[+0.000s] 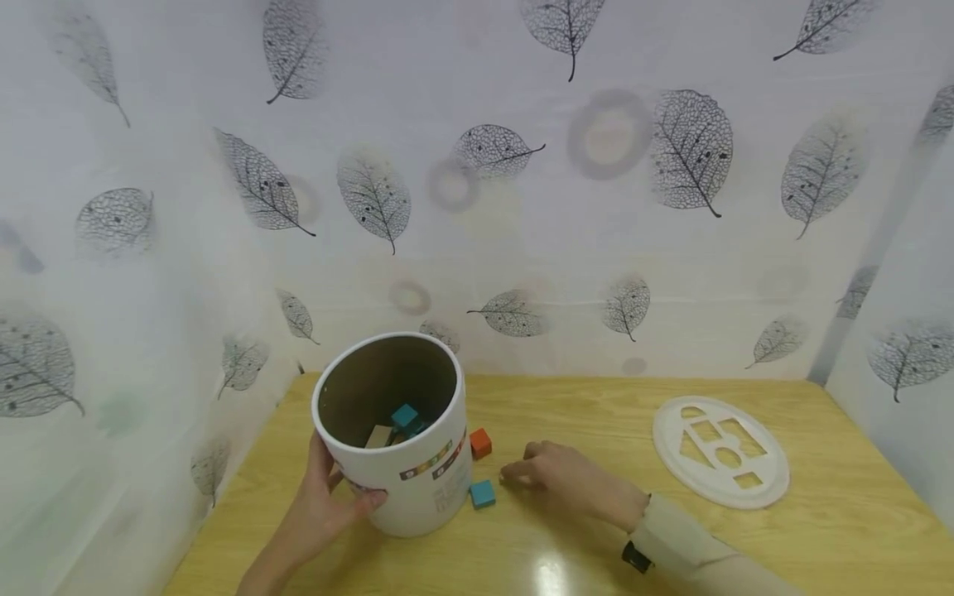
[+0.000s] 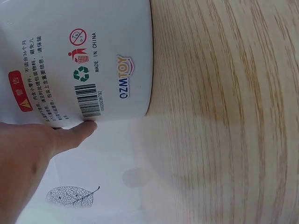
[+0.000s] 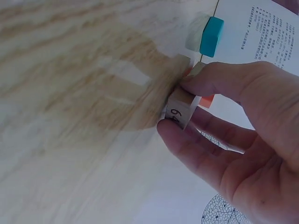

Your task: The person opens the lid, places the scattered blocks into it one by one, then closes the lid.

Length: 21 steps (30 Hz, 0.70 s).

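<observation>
My left hand point(image 1: 320, 509) grips the side of a white cylindrical bucket point(image 1: 421, 497), thumb on the near wall and fingers behind the far side. Printed labels and a barcode mark the bucket, seen close in the left wrist view. Inside lie a teal block point(image 1: 405, 416) and a plain wooden block point(image 1: 378, 436). To its right, my right hand point(image 1: 555, 476) pinches a small wooden block point(image 3: 180, 109) with digits on one face, low over the table. That held block is hidden in the head view. A blue block point(image 1: 482, 494) and an orange block point(image 1: 480, 444) sit between hand and bucket.
A white round lid point(image 1: 771, 472) with cut-out shapes lies on the right of the wood-grain table point(image 1: 596, 406). Pale sheeting point(image 1: 522, 248) printed with dark leaves stands behind and along both sides.
</observation>
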{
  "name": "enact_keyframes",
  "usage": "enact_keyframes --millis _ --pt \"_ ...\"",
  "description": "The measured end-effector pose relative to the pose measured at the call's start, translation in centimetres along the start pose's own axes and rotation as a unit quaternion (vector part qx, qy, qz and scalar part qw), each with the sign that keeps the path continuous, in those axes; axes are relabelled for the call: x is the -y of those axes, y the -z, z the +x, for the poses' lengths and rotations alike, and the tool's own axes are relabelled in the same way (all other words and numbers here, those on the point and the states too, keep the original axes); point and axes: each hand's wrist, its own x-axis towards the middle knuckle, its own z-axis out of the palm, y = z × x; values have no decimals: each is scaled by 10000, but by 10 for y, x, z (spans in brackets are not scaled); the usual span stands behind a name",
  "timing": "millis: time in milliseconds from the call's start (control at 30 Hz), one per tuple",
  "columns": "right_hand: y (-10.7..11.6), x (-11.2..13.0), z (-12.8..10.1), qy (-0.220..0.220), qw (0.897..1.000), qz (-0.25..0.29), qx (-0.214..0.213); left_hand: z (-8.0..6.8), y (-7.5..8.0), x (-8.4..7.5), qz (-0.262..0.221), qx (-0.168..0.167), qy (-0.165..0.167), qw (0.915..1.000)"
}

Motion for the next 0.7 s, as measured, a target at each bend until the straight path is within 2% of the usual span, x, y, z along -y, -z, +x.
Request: enact_keyframes --millis 200,367,500,700 --pt "3 -7 -2 41 9999 93 -140 0 0 -1 -51 6 -20 10000" --pt "12 -13 -3 178 9984 -94 -528 0 0 0 -73 38 56 9999" --pt "26 -16 -2 312 9948 -227 -946 0 1 1 -39 50 123 9999" --pt "56 -21 4 379 9892 -133 -1406 1 3 2 -97 110 196 9997"
